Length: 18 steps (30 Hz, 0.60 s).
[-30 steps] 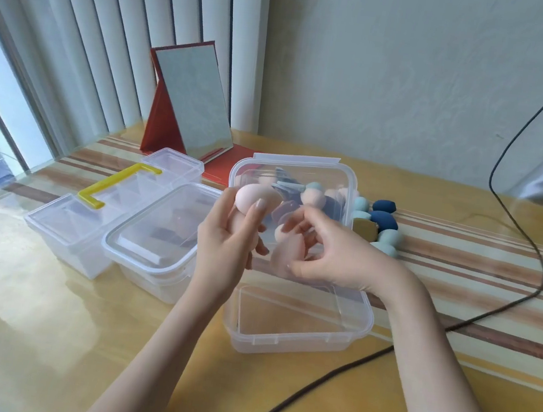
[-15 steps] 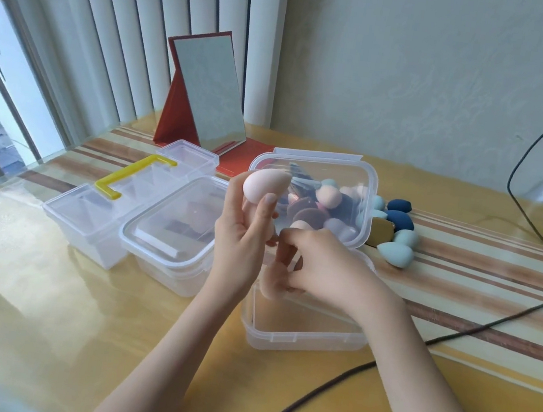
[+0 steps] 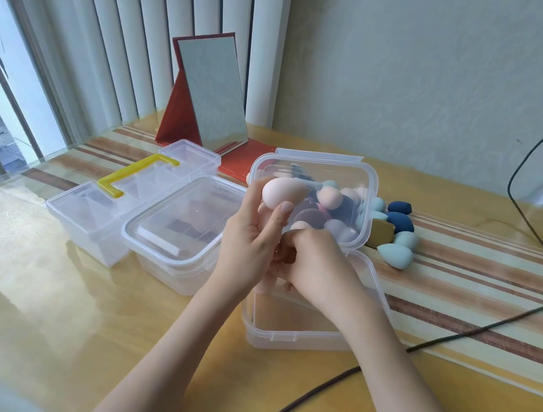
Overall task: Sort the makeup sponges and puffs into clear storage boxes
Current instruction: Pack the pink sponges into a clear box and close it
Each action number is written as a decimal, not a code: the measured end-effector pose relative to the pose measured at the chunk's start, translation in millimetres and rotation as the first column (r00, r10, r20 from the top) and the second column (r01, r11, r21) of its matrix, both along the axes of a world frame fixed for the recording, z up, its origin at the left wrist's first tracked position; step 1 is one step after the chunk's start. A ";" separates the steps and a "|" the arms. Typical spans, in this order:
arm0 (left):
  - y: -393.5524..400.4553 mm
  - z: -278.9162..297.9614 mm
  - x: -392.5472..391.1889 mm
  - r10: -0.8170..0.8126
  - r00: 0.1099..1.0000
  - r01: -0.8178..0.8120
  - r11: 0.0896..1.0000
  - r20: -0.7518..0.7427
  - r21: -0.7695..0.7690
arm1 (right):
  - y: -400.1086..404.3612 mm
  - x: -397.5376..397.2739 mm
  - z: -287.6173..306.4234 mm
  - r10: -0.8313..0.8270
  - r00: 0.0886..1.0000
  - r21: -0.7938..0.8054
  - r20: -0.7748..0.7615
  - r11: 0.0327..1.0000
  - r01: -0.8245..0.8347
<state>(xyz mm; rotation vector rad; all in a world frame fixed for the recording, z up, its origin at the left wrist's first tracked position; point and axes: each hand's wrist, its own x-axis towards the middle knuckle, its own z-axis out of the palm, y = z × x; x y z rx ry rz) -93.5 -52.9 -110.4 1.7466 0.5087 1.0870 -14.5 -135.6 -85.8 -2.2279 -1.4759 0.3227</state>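
While a pale pink sponge (image 3: pixel 282 190) sits pinched high between the left hand's (image 3: pixel 252 238) thumb and fingertips, a slip is the plain risk: the egg-shaped piece is held only at its lower end, and a loosened pinch would likely drop it onto the worktop (image 3: pixel 42 314) or into the wrong box. The left hand is raised, palm turned toward the right, closed on the sponge in front of a tilted clear box (image 3: pixel 312 197) crowded with mixed sponges and puffs. The right hand (image 3: pixel 320 267) curls knuckles-up just beside the left palm, fingers tucked under, seemingly closed on something pale, though what it holds cannot be made out. Both hands hover over an open box (image 3: pixel 298 330) near the worktop's middle; the tilted box appears to lean on its far rim, and a nudge from either wrist could tip it and spill the lot. Loose blue and teal sponges (image 3: pixel 397 236) lie toward the right edge, just beside that box. A lidded box (image 3: pixel 178 224) and a yellow-handled case (image 3: pixel 119 199) stand to the left. A black cable (image 3: pixel 453 337) runs along the near right edge, close enough to snag a forearm.
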 end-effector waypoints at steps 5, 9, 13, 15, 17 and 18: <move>-1.0 0.0 -3.3 0.013 0.982 0.026 0.979 -0.187 0.204 | 3.8 5.0 -1.8 -0.062 0.993 -0.039 -0.102 0.998 0.058; -4.8 5.6 -6.7 0.113 0.913 0.105 0.864 -0.393 0.493 | 3.3 9.6 -0.4 -0.086 0.967 -0.101 -0.241 0.993 0.063; -5.1 6.2 -14.5 0.125 0.913 0.119 0.829 -0.388 0.546 | 2.9 5.1 -0.9 -0.159 0.926 -0.086 -0.344 0.987 0.137; -4.9 5.8 -16.6 0.121 0.915 0.103 0.852 -0.384 0.513 | -2.9 6.8 3.6 -0.096 0.915 -0.073 -0.391 0.995 0.073; -4.8 5.3 -17.2 0.127 0.911 0.097 0.858 -0.392 0.505 | -11.5 14.7 9.1 -0.053 0.852 -0.071 -0.521 0.997 0.019; -4.6 4.7 -17.2 0.137 0.908 0.098 0.851 -0.397 0.517 | -15.6 19.5 12.3 -0.038 0.815 -0.062 -0.578 0.998 0.003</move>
